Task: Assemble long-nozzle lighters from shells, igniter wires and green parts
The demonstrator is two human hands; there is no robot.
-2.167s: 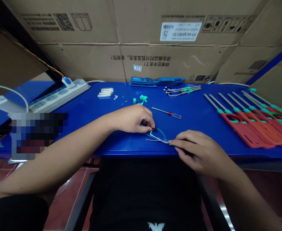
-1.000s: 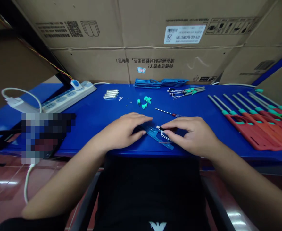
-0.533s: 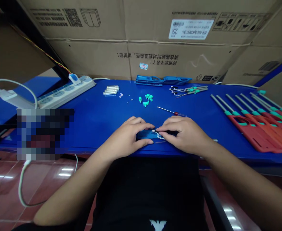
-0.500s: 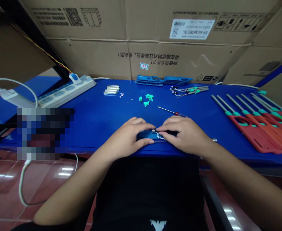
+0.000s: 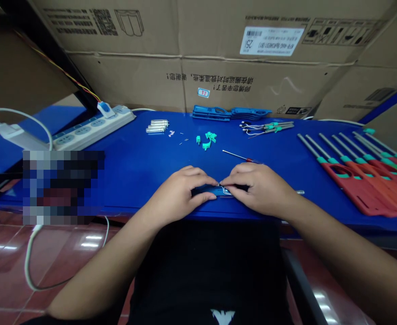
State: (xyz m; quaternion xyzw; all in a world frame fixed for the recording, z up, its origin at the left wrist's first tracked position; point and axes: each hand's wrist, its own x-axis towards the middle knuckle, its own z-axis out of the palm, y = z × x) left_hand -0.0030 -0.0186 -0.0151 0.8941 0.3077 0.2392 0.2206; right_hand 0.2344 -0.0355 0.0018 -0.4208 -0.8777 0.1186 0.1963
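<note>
A blue plastic lighter handle (image 5: 207, 191) lies flat near the table's front edge, mostly hidden under my fingers. My left hand (image 5: 180, 193) grips its left part, and my right hand (image 5: 256, 189) presses on its right end. Their fingertips nearly meet over a thin white wire (image 5: 226, 192) seated in the handle. Just beyond my right hand lies a red-handled screwdriver (image 5: 241, 156). Small teal plastic clips (image 5: 209, 139) sit farther back.
On the blue table (image 5: 134, 174) are stacked blue handles (image 5: 227, 113), wired igniter leads (image 5: 268, 127), metal cylinders (image 5: 156, 126) and a row of red long-nosed lighters (image 5: 357, 180). A power strip (image 5: 83, 128) stands back left, with cardboard boxes (image 5: 252, 58) behind.
The blue handle has turned from a diagonal to lying level across the table. Both hands have closed in around it, and my fingertips now nearly meet over the wire.
</note>
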